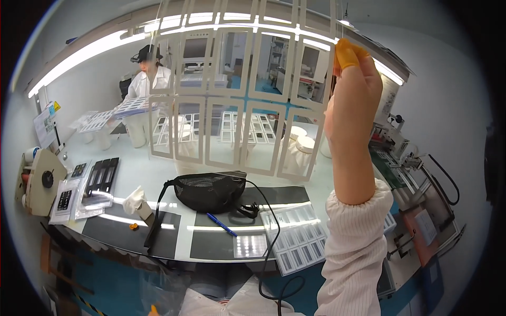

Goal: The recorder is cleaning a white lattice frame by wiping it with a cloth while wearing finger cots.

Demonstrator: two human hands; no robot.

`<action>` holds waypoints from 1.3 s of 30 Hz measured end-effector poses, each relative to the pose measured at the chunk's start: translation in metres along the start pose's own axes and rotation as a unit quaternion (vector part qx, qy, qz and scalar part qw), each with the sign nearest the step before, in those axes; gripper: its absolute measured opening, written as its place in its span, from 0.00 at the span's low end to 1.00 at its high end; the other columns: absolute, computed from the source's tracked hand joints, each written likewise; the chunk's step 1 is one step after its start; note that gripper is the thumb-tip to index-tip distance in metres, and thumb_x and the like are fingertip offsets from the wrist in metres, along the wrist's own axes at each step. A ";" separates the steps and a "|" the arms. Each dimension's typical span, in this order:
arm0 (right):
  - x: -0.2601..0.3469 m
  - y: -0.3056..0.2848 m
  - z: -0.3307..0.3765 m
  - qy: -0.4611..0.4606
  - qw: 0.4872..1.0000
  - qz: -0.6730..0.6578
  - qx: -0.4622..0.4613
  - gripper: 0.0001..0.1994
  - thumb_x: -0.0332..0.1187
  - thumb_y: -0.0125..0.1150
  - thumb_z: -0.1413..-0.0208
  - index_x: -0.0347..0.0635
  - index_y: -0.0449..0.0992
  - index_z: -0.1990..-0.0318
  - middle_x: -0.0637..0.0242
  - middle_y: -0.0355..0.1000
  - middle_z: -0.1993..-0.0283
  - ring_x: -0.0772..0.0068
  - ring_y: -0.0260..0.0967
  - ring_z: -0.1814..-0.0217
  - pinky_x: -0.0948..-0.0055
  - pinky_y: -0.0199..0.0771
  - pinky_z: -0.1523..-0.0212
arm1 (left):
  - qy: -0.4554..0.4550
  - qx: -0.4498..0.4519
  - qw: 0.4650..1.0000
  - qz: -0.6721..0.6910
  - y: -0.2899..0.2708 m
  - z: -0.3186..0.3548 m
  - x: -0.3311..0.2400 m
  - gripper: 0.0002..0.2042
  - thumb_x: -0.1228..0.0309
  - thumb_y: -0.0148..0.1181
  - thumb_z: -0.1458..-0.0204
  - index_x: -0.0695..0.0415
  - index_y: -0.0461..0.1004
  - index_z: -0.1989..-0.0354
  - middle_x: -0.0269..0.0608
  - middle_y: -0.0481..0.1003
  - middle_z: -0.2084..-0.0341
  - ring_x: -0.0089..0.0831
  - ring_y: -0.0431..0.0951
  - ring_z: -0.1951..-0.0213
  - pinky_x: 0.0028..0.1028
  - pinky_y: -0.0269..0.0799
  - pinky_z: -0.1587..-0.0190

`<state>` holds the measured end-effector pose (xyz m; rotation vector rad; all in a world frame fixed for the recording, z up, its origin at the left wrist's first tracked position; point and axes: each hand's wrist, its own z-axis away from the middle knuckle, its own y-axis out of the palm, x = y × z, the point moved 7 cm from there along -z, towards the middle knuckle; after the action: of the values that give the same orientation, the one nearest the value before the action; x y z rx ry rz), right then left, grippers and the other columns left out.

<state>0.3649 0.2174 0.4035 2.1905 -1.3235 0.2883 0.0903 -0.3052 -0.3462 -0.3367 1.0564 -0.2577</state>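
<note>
My right hand (358,92), with orange finger cots on its fingertips, is raised high and pinches the right edge of a large clear sheet (247,100). Rows of pale rectangular frames are printed on this sheet, which hangs upright, and the room shows through it. Of my left hand (153,309), only an orange-covered fingertip appears at the lower edge; its other fingers are out of sight. Near that fingertip is a faint, crumpled clear film (163,287). Below the raised sheet, a black mesh waist bag (210,192) lies on the table (142,176).
A stack of framed sheets (298,237) lies at the table's front right. Nearby are a blue pen (221,224), tissues (136,199), black panels (101,179) and a tape dispenser (42,179). White covered containers (300,150) stand behind. Across the table is another person (150,79).
</note>
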 end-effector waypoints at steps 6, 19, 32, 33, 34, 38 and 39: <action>0.025 -0.009 -0.021 -0.076 0.997 -0.028 -0.001 0.13 0.24 0.47 0.55 0.33 0.71 0.60 0.68 0.64 0.70 0.82 0.58 0.69 0.87 0.58 0.61 | 0.129 0.162 0.973 -0.098 0.021 -0.055 0.006 0.15 0.60 0.52 0.49 0.61 0.74 0.74 0.36 0.70 0.85 0.25 0.66 0.85 0.27 0.60 0.81; 0.044 0.004 -0.004 -0.056 0.997 -0.046 -0.009 0.13 0.23 0.47 0.53 0.32 0.71 0.59 0.67 0.66 0.66 0.82 0.60 0.66 0.85 0.61 0.58 | 0.357 0.491 0.734 -0.306 0.067 0.033 -0.045 0.11 0.65 0.51 0.51 0.60 0.75 0.74 0.39 0.73 0.83 0.27 0.70 0.82 0.27 0.64 0.78; 0.001 0.033 0.016 -0.080 0.996 0.020 0.038 0.13 0.23 0.43 0.52 0.34 0.71 0.59 0.71 0.63 0.70 0.82 0.57 0.68 0.84 0.56 0.60 | 0.348 0.446 0.726 -0.391 0.062 0.173 -0.298 0.08 0.74 0.53 0.55 0.61 0.76 0.68 0.43 0.75 0.76 0.32 0.75 0.74 0.27 0.70 0.69; -0.004 0.041 0.022 -0.071 0.996 0.008 0.050 0.13 0.23 0.43 0.52 0.34 0.71 0.59 0.71 0.63 0.70 0.82 0.57 0.68 0.84 0.56 0.60 | 0.408 0.350 0.774 -0.334 0.065 0.170 -0.345 0.07 0.74 0.52 0.54 0.61 0.75 0.69 0.45 0.74 0.77 0.33 0.75 0.74 0.28 0.69 0.70; -0.005 0.048 0.027 -0.072 0.994 0.065 0.052 0.14 0.23 0.42 0.52 0.34 0.71 0.59 0.71 0.63 0.69 0.82 0.58 0.67 0.84 0.57 0.60 | 0.439 0.297 0.812 -0.244 0.067 0.160 -0.379 0.06 0.75 0.51 0.54 0.63 0.74 0.71 0.48 0.74 0.77 0.34 0.74 0.73 0.29 0.68 0.70; -0.015 0.051 0.036 -0.068 0.982 0.165 0.065 0.16 0.24 0.40 0.53 0.35 0.70 0.57 0.69 0.65 0.66 0.81 0.60 0.65 0.84 0.59 0.57 | 0.654 0.018 0.738 -0.163 0.082 0.159 -0.493 0.06 0.72 0.52 0.54 0.60 0.72 0.69 0.51 0.71 0.73 0.48 0.71 0.67 0.38 0.67 0.65; -0.014 0.056 0.042 -0.070 0.978 0.183 0.070 0.18 0.23 0.39 0.54 0.34 0.69 0.55 0.67 0.65 0.64 0.80 0.61 0.62 0.82 0.61 0.55 | 0.663 -0.017 0.721 -0.201 0.092 0.140 -0.505 0.07 0.71 0.52 0.54 0.57 0.73 0.68 0.48 0.71 0.72 0.45 0.70 0.65 0.36 0.66 0.62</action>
<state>0.3050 0.1842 0.3825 2.0996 -1.8377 0.3808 -0.0195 -0.0155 0.0870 -0.4055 2.4222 -0.9653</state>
